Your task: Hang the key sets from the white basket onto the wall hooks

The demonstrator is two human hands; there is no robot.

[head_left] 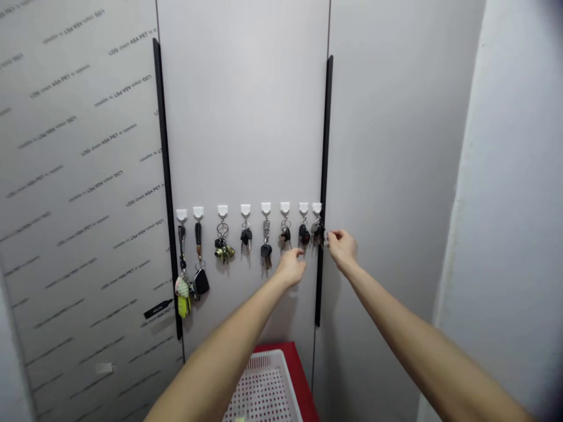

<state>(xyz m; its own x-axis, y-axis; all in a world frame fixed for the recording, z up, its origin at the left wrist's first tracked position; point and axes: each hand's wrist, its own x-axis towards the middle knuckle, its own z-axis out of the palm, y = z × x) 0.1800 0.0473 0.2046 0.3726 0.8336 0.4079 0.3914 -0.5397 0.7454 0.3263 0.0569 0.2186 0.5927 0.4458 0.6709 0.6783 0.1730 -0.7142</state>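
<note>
A row of key bunches hangs from white hooks on a pale cabinet door. My right hand [343, 247] is beside the rightmost key bunch [317, 230], thumb and fingertips pinched together; whatever is between them is too small to make out. My left hand [292, 268] is just below the bunch with dark key heads [285, 233] and the black key bunch [304, 233]. Its fingers are partly apart, and nothing shows in them. The rightmost white hook [316, 208] sits close to the black door handle [326, 170].
Farther left hang keys with brass-coloured pieces [225, 252], a black fob on a strap [201, 282] and a yellow-green tag [183, 306]. Below, a white perforated basket [288, 375] rests on a red surface [303, 375]. A white wall [505, 205] stands at the right.
</note>
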